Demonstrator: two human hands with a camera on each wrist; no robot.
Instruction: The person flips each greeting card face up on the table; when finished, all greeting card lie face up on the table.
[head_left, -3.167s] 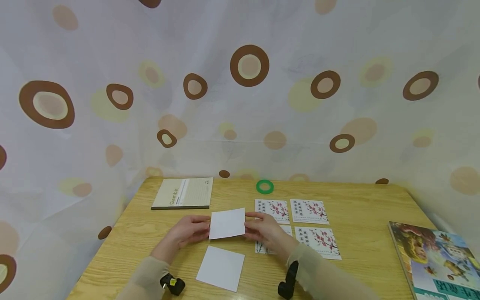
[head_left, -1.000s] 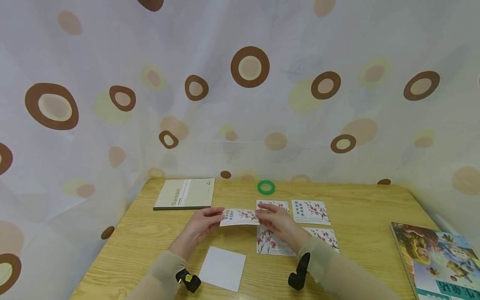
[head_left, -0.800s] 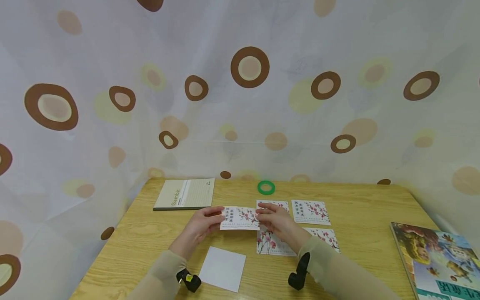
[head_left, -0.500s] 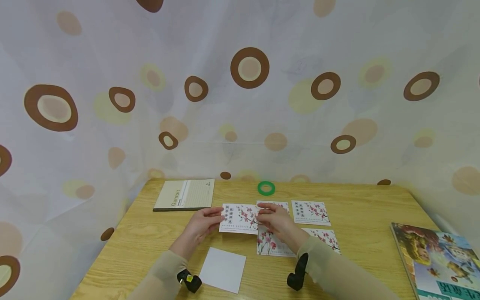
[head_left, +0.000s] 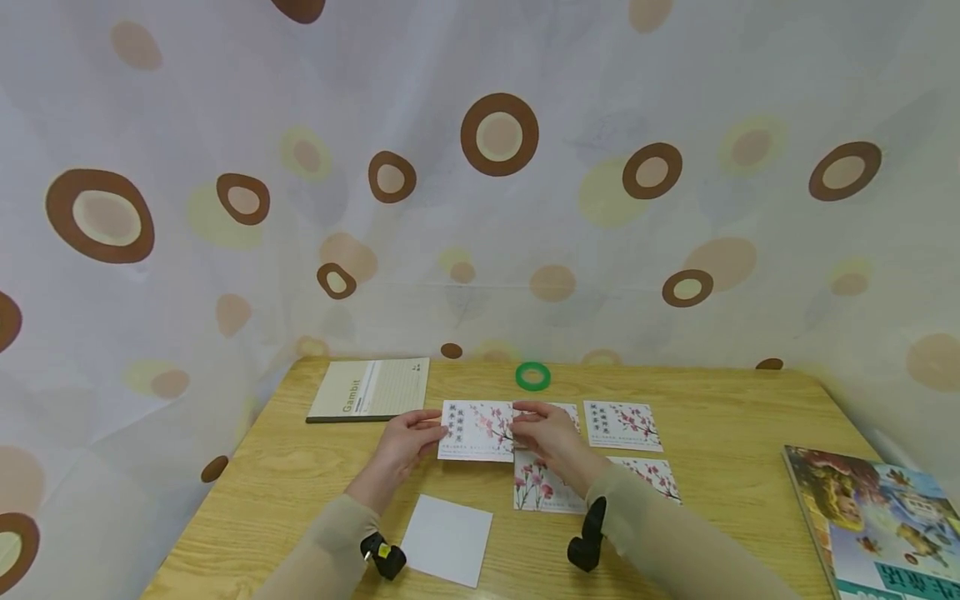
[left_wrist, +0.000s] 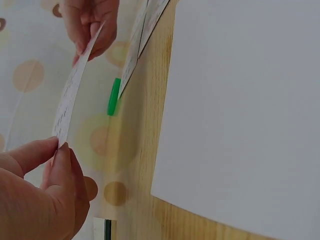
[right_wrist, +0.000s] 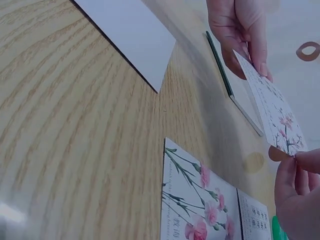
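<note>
Both my hands hold a square card up off the table, its face printed with plum blossom and Chinese characters. My left hand pinches the left edge between thumb and fingers. At the right edge, my right hand pinches the card near the blossom branch. The left wrist view shows the card almost edge-on and slightly bowed. Below it on the table lies a white blank square card. A carnation card lies under my right hand, partly hidden by it in the head view.
Printed blossom cards lie in a two-by-two layout with the carnation card, partly covered by my right arm. A green tape roll and a notebook are at the back. A picture book lies at right, on the wooden table.
Earlier a blank white side faced up between my hands; now a printed side shows. Over the last second the held card has tilted, so its face shows more fully.
</note>
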